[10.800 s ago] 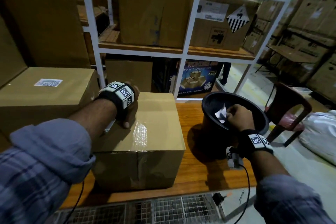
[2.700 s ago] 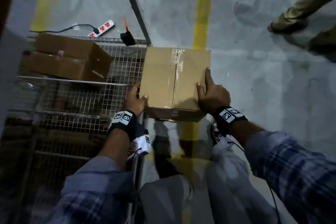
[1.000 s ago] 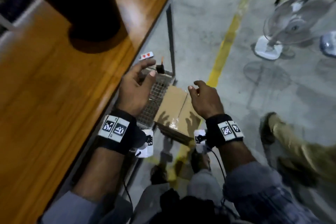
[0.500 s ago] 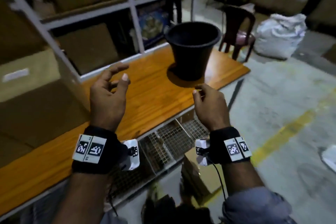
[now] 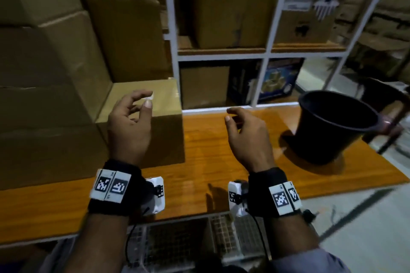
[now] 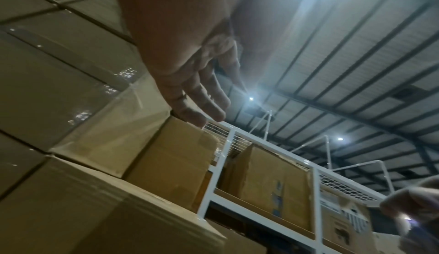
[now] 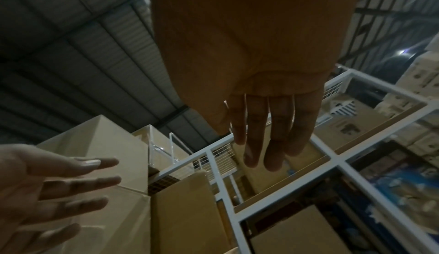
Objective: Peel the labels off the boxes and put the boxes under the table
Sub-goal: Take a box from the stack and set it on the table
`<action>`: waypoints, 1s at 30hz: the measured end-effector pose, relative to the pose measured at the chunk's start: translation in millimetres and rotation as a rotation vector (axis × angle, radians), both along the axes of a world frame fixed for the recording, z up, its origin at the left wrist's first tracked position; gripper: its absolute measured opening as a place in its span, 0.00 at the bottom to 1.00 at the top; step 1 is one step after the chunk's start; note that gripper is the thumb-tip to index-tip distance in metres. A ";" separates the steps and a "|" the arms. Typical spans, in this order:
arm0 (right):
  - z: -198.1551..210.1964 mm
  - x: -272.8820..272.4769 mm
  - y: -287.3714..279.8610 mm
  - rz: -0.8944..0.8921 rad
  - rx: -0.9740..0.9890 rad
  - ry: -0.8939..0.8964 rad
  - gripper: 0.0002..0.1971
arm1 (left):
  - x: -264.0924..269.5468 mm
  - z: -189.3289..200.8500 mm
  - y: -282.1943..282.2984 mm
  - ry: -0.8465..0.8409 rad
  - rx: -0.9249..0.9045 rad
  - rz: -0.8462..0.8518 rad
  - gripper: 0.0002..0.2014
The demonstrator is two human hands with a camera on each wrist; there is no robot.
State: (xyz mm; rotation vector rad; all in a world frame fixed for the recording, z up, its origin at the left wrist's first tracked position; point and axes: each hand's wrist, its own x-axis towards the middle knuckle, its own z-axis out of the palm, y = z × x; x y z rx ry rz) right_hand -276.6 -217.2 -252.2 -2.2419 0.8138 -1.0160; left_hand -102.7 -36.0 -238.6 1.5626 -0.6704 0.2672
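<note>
Judged step: reaching for the next labelled cardboard box, on the wooden tabletop at 10 o'clock, label partly hidden behind the left fingertips. Next move calls for drawing it nearer. Left hand and right hand hover, fingers loosely apart, holding nothing.

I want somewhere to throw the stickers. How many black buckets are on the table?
1. The black bucket stands upright near the right end of the wooden table. Another could be hidden outside the pictures.
</note>
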 end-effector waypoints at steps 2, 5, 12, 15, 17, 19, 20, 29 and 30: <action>1.6 32.7 5.4 0.038 -0.005 0.008 0.14 | 31.7 -7.1 5.9 0.035 0.014 0.058 0.11; -3.6 74.9 10.5 0.075 0.002 0.018 0.16 | 67.8 -23.2 9.4 0.066 0.085 0.108 0.12; -32.0 152.0 5.8 0.125 0.016 0.225 0.24 | 131.8 -63.6 5.1 0.150 0.338 0.103 0.14; -41.2 173.3 1.1 0.162 0.014 0.362 0.32 | 139.7 -64.2 1.3 0.146 0.528 0.192 0.16; -44.5 184.1 -0.5 0.197 0.032 0.429 0.34 | 140.5 -63.5 -2.0 0.175 0.638 0.246 0.19; -46.5 191.7 -2.3 0.232 0.074 0.451 0.33 | 143.2 -67.9 -5.9 0.211 0.670 0.283 0.24; -47.4 194.0 -3.5 0.236 0.104 0.437 0.32 | 143.8 -70.9 -8.7 0.222 0.673 0.298 0.25; -51.9 193.4 -29.2 0.101 -0.008 0.368 0.27 | 130.5 -78.5 -39.4 0.121 0.747 0.457 0.25; -51.9 193.5 -31.0 0.104 0.000 0.351 0.26 | 131.7 -76.7 -39.2 0.129 0.732 0.461 0.24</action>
